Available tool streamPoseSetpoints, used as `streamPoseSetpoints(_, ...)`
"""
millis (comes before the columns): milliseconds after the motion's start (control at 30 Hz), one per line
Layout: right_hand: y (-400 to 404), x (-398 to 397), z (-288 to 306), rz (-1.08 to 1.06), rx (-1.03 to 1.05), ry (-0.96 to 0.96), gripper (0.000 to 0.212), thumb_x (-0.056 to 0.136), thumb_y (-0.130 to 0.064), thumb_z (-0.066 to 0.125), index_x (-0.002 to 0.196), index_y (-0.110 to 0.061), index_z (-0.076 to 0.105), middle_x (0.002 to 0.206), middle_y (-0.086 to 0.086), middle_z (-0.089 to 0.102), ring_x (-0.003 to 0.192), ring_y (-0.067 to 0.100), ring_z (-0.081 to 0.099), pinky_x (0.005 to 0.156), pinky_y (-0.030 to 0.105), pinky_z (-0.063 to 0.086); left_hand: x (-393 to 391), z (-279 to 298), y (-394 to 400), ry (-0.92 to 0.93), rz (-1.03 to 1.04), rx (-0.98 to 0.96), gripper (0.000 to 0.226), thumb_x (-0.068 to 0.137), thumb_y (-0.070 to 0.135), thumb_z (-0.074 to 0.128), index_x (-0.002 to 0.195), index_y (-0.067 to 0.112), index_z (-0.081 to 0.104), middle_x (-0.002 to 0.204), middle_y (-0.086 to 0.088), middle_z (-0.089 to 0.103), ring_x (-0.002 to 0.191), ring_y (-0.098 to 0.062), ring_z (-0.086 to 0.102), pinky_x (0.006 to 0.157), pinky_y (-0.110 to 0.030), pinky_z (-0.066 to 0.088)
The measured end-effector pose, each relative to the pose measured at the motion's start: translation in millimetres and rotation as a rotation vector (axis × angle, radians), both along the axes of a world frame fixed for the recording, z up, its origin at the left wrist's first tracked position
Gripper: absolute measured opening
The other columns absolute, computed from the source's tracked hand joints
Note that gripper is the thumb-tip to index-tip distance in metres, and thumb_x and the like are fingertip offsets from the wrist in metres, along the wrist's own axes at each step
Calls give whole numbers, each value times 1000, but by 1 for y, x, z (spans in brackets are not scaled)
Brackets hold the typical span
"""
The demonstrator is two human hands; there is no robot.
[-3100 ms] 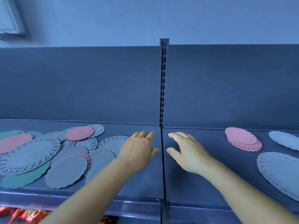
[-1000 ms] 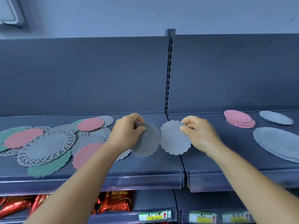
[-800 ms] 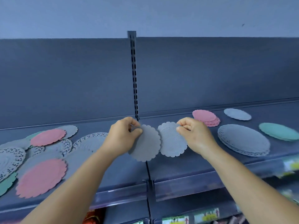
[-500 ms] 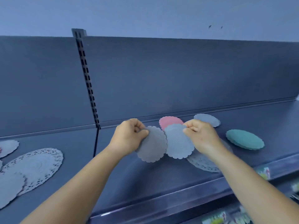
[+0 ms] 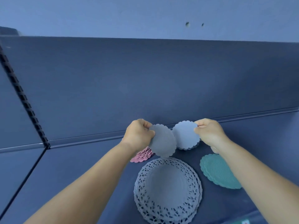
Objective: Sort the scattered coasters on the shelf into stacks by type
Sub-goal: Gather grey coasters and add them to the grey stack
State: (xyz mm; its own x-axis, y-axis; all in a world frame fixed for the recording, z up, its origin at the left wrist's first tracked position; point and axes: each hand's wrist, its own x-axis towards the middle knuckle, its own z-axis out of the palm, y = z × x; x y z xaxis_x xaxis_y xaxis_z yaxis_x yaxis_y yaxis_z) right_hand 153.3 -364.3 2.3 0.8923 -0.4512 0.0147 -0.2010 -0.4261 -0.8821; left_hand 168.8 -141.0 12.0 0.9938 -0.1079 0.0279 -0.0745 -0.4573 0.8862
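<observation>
Above the shelf point(image 5: 80, 167), left hand point(image 5: 139, 135) and right hand point(image 5: 208, 133) each pinch 1 grey coaster point(image 5: 163, 141).

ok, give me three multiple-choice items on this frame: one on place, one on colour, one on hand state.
1. The pink stack lies: A left of the lace doily stack; B on the teal stack; C off the shelf.
2. Coasters in hand: A teal; B grey; C pink.
3. Left hand: A open; B flat on the shelf; C pinching a coaster.

A: pink edges show by the left wrist.
B: the left grey coaster and right grey coaster are both grey.
C: the grip closes on the coaster's rim; the right hand does likewise.
</observation>
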Motion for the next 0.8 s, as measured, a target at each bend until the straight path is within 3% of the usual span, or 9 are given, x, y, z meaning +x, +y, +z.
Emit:
streamPoseSetpoints(167,-14,29,-8,13,20,19,20,83,-6,56,97,-20,57,100,1,61,81,20,54,67,27,41,26,-4,-29,-7,-3,-28,22,86,9,61,106,17,54,78,0,55,68,-17,56,65,-28,48)
streamPoseSetpoints(300,-20,31,-13,90,-160,122,21,84,-8,58,100,-19,63,98,-3,63,88,17,57,59,22,40,41,-11,-50,-14,-33,-30,26,84,6,62,105,17,52,74,-2,54,67,-23,56,73,-36,52)
streamPoseSetpoints(467,-27,25,-9,168,-297,173,30,94,-12,43,104,-22,69,106,-7,65,98,14,57,79,22,39,49,-19,-76,7,-72,-37,27,84,9,62,108,17,51,78,-2,55,67,-20,57,66,-29,50)
streamPoseSetpoints(600,-24,20,-7,236,-354,204,29,95,-29,40,111,-24,63,106,-5,61,98,16,55,78,25,40,53,-22,-87,-49,-93,178,33,85,14,61,117,15,50,92,0,54,81,-19,54,60,-21,43)
streamPoseSetpoints(667,-22,17,-10,286,-406,265,39,91,-38,47,129,-28,53,128,-3,57,114,17,53,87,26,40,52,-26,-89,-84,-135,368,35,85,18,62,117,12,52,107,-6,56,98,-24,55,76,-25,45)
streamPoseSetpoints(733,-19,14,-11,350,-519,328,56,91,-42,49,144,-27,37,148,-5,39,134,17,39,102,29,34,50,-31,-91,-121,-206,534,26,87,23,59,107,7,57,116,-12,53,109,-31,52,89,-32,45)
streamPoseSetpoints(800,-15,12,-12,394,-596,340,61,94,-43,46,149,-24,26,155,-8,25,142,16,25,110,30,26,47,-32,-92,-130,-261,624,22,91,24,51,98,4,57,117,-15,50,109,-33,50,91,-36,44)
